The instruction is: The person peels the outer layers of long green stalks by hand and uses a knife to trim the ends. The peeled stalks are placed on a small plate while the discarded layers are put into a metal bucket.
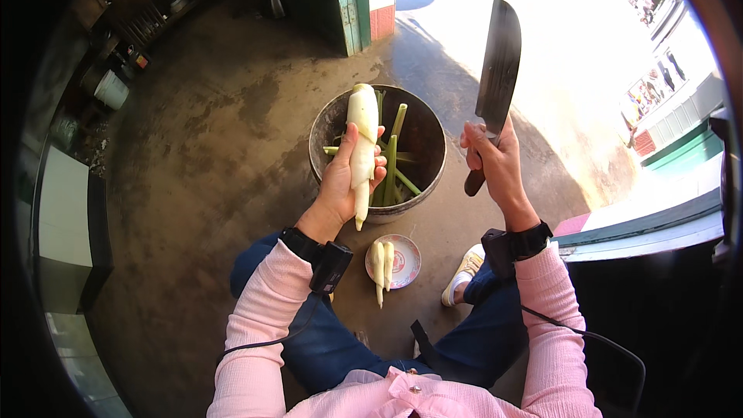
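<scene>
A pale, peeled stem that looks like water bamboo point(363, 122) lies along my left hand point(342, 177), thumb on one side and fingers wrapped round the other. Its thick cut end points away from me and its thin tip towards me. My right hand point(496, 151) grips a broad kitchen cleaver point(499, 64) by its dark handle, blade pointing up and away. Below the held stem stands a round bucket point(429, 186) with green stalks and leaf pieces point(392, 168) in it. Nearer me, two peeled stems point(380, 267) rest on a patterned plate point(409, 261), one overhanging its rim.
The bucket and plate stand on a stained concrete floor point(191, 186). A green door point(348, 6) is beyond the bucket, with bright sunlit ground to its right. Shelves and a white bucket point(111, 90) line the left wall. My shoe point(464, 273) is right of the plate.
</scene>
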Demonstrator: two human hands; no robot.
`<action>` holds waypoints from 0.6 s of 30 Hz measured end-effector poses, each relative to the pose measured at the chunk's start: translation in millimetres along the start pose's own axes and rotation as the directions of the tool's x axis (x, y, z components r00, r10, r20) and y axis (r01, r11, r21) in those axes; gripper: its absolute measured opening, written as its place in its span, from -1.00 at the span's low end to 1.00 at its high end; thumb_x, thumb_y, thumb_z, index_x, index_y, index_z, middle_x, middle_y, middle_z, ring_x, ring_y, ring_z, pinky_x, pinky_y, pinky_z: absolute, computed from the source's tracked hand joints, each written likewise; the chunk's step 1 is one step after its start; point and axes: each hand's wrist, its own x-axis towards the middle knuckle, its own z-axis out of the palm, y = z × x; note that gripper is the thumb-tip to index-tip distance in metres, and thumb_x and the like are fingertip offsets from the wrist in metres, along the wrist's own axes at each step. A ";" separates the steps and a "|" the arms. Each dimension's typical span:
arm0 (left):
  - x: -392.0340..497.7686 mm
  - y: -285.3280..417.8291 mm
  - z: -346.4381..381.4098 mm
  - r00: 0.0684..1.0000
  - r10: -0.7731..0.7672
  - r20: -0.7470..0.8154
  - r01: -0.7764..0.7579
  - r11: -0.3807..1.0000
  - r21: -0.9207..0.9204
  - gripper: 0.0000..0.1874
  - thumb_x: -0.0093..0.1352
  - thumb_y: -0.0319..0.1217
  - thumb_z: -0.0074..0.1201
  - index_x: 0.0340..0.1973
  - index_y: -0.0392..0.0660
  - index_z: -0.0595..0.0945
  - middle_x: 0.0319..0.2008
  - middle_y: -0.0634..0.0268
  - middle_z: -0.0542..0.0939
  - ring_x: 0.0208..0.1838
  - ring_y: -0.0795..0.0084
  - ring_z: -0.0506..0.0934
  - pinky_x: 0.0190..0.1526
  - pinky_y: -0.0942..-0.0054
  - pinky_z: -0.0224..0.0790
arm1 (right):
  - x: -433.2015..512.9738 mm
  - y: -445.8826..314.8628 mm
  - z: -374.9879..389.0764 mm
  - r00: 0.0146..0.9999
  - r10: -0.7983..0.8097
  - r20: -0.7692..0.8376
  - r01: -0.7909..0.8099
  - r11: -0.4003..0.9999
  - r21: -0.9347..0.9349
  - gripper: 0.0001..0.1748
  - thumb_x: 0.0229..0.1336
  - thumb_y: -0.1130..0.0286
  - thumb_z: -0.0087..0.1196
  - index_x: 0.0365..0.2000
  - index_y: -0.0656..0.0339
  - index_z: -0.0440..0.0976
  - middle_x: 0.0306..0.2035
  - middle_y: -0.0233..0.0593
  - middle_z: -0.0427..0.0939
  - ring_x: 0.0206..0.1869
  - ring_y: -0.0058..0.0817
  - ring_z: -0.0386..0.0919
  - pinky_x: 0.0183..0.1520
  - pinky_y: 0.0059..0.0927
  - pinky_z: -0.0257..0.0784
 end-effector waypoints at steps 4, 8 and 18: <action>4.9 -4.4 -3.1 0.972 0.169 -0.163 -0.143 0.976 0.163 -0.53 0.45 0.07 0.07 -0.09 -0.10 0.51 -0.39 0.32 0.53 -0.39 0.52 0.53 -0.33 0.56 0.49 | -10.6 14.2 39.9 0.992 0.069 0.109 -0.073 0.997 0.034 -0.40 0.31 0.46 0.15 0.29 0.22 0.19 -0.39 -0.32 0.61 -0.58 -0.77 0.42 -0.55 -0.70 0.29; 8.8 -4.8 -2.9 0.964 0.259 -0.065 -0.235 0.939 0.250 -0.49 0.46 0.07 0.06 -0.08 -0.17 0.54 -0.31 0.30 0.55 -0.30 0.51 0.53 -0.28 0.50 0.50 | -17.3 39.0 68.7 0.977 0.140 0.162 -0.141 0.990 0.000 -0.07 0.15 0.54 0.31 0.41 0.22 0.01 -0.20 -0.25 0.65 -0.15 -0.61 0.61 -0.08 -0.60 0.50; 9.8 -5.6 7.0 0.828 0.558 -0.057 -0.486 0.765 0.422 -0.50 0.53 0.06 -0.09 0.02 -0.16 0.51 -0.24 0.30 0.51 -0.25 0.53 0.49 -0.27 0.49 0.43 | -10.0 38.5 90.1 0.973 0.137 0.185 -0.143 0.990 0.017 -0.10 0.15 0.52 0.30 0.41 0.12 0.06 -0.33 -0.42 0.60 -0.49 -0.83 0.42 -0.51 -0.74 0.23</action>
